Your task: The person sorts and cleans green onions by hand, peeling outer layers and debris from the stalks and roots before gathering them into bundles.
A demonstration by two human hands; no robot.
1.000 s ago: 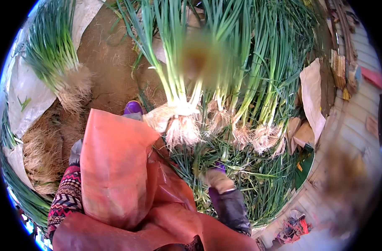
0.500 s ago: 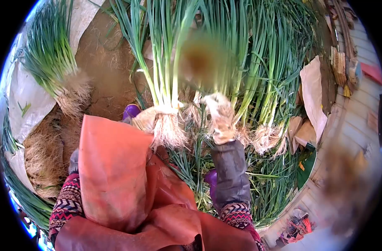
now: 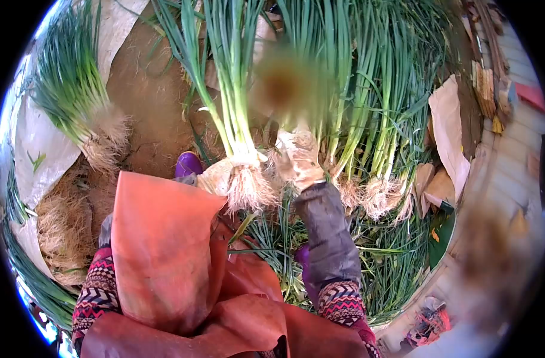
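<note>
Beside roots [image 3: 250, 190], left hand [image 3: 217, 175] closed round green onions [image 3: 232, 110]

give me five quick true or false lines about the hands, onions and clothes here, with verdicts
1. The left hand holds a bunch of green onions near its roots. True.
2. The right hand rests on the apron. False: the right hand is at the base of the onions beside the held bunch.
3. Another bunch lies at the upper left of the view, apart from the rest. True.
4. The right sleeve is plain white. False: the right sleeve has a pink, black and cream pattern.
5. A purple boot shows near the left hand. True.
</note>
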